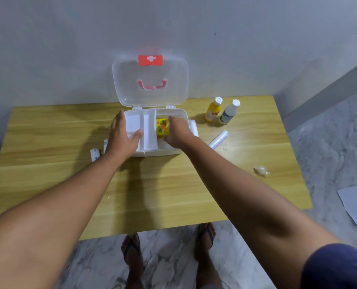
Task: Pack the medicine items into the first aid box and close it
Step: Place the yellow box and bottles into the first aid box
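The white first aid box stands open at the table's back, its clear lid with red latch upright against the wall. A white divided tray sits in its left part. My left hand rests flat on the tray's left edge, thumb on a divider. My right hand reaches into the right part and touches a yellow printed carton; whether it grips it is unclear. A yellow bottle and a white bottle stand right of the box. Bandage rolls lie at right and left.
The wooden table abuts a grey wall. A crumpled clear wrapper lies near the right edge. Another white roll lies against the box's right side. A sheet of paper lies on the marble floor. My sandalled feet show below.
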